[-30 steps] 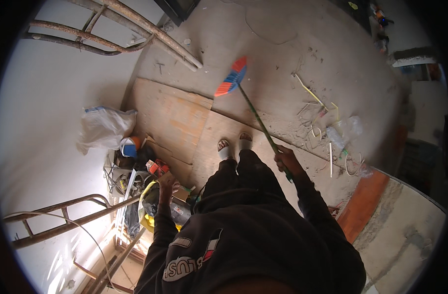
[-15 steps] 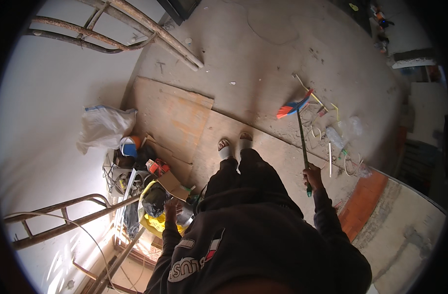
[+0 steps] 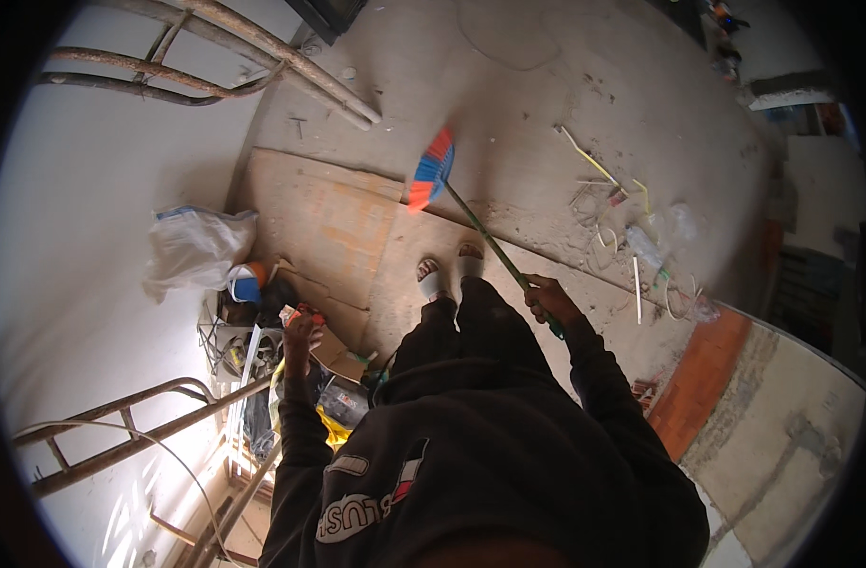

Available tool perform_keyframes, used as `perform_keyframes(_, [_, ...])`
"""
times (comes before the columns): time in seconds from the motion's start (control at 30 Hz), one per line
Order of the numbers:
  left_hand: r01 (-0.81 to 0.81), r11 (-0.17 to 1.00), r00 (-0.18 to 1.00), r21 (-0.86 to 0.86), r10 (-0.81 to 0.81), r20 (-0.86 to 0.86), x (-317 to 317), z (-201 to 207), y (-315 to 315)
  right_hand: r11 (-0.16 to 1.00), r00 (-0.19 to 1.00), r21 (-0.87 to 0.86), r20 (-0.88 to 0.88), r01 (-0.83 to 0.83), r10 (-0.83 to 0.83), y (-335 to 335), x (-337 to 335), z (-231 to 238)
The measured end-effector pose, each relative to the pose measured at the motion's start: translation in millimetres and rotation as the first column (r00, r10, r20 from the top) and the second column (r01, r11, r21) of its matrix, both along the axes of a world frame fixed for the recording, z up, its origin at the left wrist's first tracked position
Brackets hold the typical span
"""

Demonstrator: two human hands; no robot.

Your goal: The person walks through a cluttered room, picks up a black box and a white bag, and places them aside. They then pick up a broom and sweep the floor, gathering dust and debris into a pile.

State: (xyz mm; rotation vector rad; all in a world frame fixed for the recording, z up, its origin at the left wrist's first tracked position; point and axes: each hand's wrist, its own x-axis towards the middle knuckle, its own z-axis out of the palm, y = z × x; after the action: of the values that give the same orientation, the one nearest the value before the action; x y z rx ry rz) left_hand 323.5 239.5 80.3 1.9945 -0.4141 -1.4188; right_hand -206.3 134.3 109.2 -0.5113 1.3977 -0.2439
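My right hand (image 3: 550,301) is closed round the green handle of a broom (image 3: 480,229). Its head, with red-orange and blue bristles, is over the floor ahead and left of my feet, slightly blurred. Out to the left, my left hand (image 3: 302,339) hovers over a pile of goods, its fingers loosely apart and apparently empty. Beneath it, a small red box (image 3: 310,310) is partly covered, so contact cannot be judged. An opened cardboard box (image 3: 343,358) lies beside that hand.
A flat cardboard sheet (image 3: 324,218) lies ahead of my feet. Yellow and white strips (image 3: 638,289) and clear plastic (image 3: 644,246) litter the floor at right. A white sack (image 3: 201,248) leans on the left wall, between rusty metal frames (image 3: 159,87).
The broom has swung left, from beside the litter at right to ahead-left of my feet, with my right hand moving inward. My left hand has moved forward over the pile.
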Motion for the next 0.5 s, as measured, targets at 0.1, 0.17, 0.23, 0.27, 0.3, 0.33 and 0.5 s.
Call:
perform_keyframes(0.1, [-0.077,0.996,0.995,-0.051,0.080,0.064,16.6,17.4,8.1,0.997,0.997,0.073,-0.082,0.005,0.001,21.3,-16.3,-10.8])
perform_keyframes(0.17, [-0.109,0.994,0.990,-0.001,0.108,0.090,22.8,16.3,40.5,0.993,0.988,0.099,-0.150,0.063,-0.048,47.2,-44.4,-10.4])
perform_keyframes(0.23, [-0.102,0.989,0.991,0.107,0.092,0.096,29.0,-8.1,95.3,0.994,0.960,0.074,-0.275,0.080,-0.057,64.1,-57.5,9.2])
perform_keyframes(0.27, [-0.147,0.977,0.989,0.155,0.139,0.058,26.0,-24.6,126.2,0.996,0.937,0.053,-0.345,0.076,-0.053,69.5,-60.2,20.7])
perform_keyframes(0.3, [-0.191,0.960,0.981,0.203,0.191,0.021,21.1,-36.3,150.4,0.995,0.931,0.038,-0.357,0.095,-0.075,73.6,-60.9,35.1])
perform_keyframes(0.33, [-0.179,0.949,0.984,0.259,0.179,0.022,5.8,-32.8,154.0,0.993,0.923,0.022,-0.371,0.118,-0.102,75.9,-61.7,50.7])
perform_keyframes(0.5, [-0.166,0.940,0.973,0.299,0.205,-0.102,-58.6,-28.2,160.3,0.993,0.953,0.011,-0.283,0.120,-0.112,66.2,-53.2,124.6])
